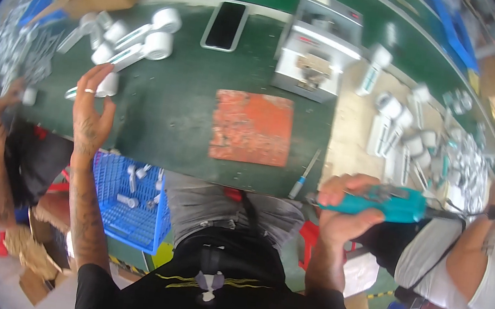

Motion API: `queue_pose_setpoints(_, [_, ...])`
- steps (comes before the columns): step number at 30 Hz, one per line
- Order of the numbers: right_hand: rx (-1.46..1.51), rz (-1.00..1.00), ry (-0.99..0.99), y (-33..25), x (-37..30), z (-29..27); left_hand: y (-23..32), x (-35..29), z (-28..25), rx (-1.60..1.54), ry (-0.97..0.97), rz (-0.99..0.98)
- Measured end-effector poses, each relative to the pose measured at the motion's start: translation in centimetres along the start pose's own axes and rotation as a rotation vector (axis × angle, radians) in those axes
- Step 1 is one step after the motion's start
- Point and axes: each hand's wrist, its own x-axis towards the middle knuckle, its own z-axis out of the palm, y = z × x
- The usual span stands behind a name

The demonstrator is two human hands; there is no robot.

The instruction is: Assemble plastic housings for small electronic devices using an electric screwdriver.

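Observation:
My left hand (pixel 91 112) is over a white handheld part with a round head (pixel 107 85), thumb and fingers apart on either side of it. Whether the fingertips touch it, I cannot tell. Several similar white parts (pixel 158 45) with round heads lie in a heap just beyond. In my right hand (pixel 346 213) is a teal electric screwdriver (pixel 390 203), gripped round its body and lying sideways, with a cable at its right end. A worn red-orange mat (pixel 252 128) lies on the green table (pixel 171 105) between my hands.
A phone (pixel 225 26) and a grey-white bench device (pixel 317 53) stand at the back. A small screwdriver (pixel 304 174) lies near the front edge. More white parts (pixel 386 124) cover cardboard at right. Below the edge is a blue basket (pixel 132 220). Co-workers sit on both sides.

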Motion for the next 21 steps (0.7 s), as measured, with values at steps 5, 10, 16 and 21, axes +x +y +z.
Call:
queue_pose_setpoints(5, [-0.186,-0.097,0.021,-0.3,-0.8,-1.9,19.9,6.0,10.0,-0.643,-0.212,0.187])
queue_pose_setpoints(10, [-0.146,-0.085,0.034,-1.2,-1.9,-3.9,35.3,12.9,26.3,-0.649,-0.006,0.32])
queue_pose_setpoints(16, [-0.187,-0.055,0.07,-2.0,-3.9,-5.7,36.5,16.5,36.2,-0.482,-0.151,-0.146])
queue_pose_setpoints(21, [-0.249,-0.043,0.09,-2.5,-3.6,-6.7,36.5,14.5,31.4,-0.829,-0.01,-0.134])
